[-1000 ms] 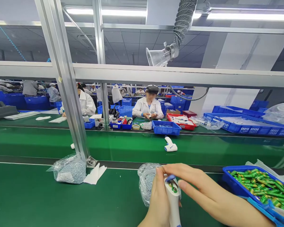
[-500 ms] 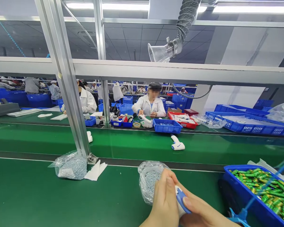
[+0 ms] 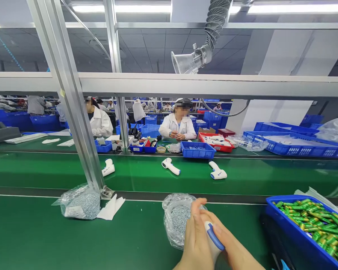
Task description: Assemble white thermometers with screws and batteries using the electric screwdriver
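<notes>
Both of my hands are closed around a white-and-blue handheld thermometer [image 3: 212, 243] low in the picture, right of centre. My left hand [image 3: 195, 240] wraps its left side, with one finger raised at the top. My right hand [image 3: 231, 240] grips the other side, its thumb near the blue strip. The thermometer's head is mostly hidden by my fingers. Just behind my left hand, an open clear plastic bag [image 3: 169, 228] holds many small screws [image 3: 180, 217].
A blue bin [image 3: 307, 238] of green batteries [image 3: 323, 225] stands at right. A tied bag of screws [image 3: 84, 205] and white paper [image 3: 111, 207] lie left by a metal post [image 3: 73, 112]. Thermometers [image 3: 171, 166] lie on the green conveyor [image 3: 141, 172]; a co-worker [image 3: 178, 125] sits beyond.
A thermometer that the facing co-worker held now lies on the conveyor. Thermometers there have moved right. My hands keep their hold; the blue cord at right has mostly left view.
</notes>
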